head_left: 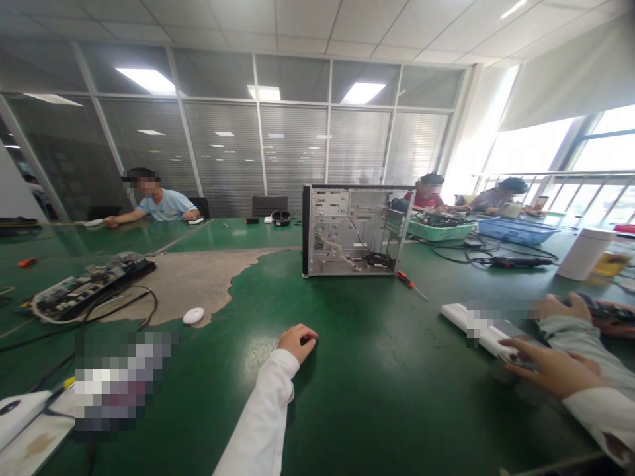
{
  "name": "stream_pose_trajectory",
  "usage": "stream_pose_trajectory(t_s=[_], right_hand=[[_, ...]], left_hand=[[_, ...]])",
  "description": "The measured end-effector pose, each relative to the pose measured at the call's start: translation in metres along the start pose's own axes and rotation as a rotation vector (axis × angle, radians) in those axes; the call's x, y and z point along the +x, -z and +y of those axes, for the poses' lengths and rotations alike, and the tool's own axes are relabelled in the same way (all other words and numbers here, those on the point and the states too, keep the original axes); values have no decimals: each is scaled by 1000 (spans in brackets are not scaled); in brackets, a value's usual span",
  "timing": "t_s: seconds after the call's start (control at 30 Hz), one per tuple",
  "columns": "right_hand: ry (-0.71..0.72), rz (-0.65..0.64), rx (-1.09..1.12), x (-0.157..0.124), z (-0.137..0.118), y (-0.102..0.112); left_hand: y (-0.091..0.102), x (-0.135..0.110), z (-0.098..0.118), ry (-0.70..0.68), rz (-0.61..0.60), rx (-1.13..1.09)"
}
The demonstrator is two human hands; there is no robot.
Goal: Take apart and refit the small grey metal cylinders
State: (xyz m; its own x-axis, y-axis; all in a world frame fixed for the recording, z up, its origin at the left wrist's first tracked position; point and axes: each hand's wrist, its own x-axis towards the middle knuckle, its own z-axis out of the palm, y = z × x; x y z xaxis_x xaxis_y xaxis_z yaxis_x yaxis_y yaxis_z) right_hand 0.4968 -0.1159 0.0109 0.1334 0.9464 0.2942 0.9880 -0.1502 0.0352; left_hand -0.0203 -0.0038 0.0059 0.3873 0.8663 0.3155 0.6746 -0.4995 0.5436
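Beneath the left hand [297,342] and out past the right hand [560,370], a wide green table [367,396] — glossy, so perhaps slippery. Beyond the left hand and a little to its right, an open computer case [354,231], standing with bare insides toward the hands; likely to tip or skid only after a hard shove. Much farther off, ahead of the right hand, a blue basket [516,230], and to the left of that a green basket [439,231] heaped with dark parts.

In close now, and the likeliest trouble: a knock to the long white device [491,336], or a slip of the near end, caused by crowding — with a co-worker's hand [565,306] just beyond the right hand, busy at a dark part [615,316]. Position of that device: right at the right hand's fingers, stretching leftward and away from them; well apart from the left hand, over to its right.

Right fingers spread over the near end; cannot tell whether clamped or merely resting. Left fingers loosely curled, thumb close to forefinger; cannot tell whether around anything.

Smaller, beyond and right of the left hand, an orange-handled screwdriver [405,280], liable to roll if nudged. Smallest, out to the left hand's left, a white disc [193,316].
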Motion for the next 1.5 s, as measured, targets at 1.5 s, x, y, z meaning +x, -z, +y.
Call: stream_pose_trajectory(t_s=[1.5], right_hand=[[-135,7,1594,92,-338,-40]], left_hand=[[7,19,-34,479,226,-934]])
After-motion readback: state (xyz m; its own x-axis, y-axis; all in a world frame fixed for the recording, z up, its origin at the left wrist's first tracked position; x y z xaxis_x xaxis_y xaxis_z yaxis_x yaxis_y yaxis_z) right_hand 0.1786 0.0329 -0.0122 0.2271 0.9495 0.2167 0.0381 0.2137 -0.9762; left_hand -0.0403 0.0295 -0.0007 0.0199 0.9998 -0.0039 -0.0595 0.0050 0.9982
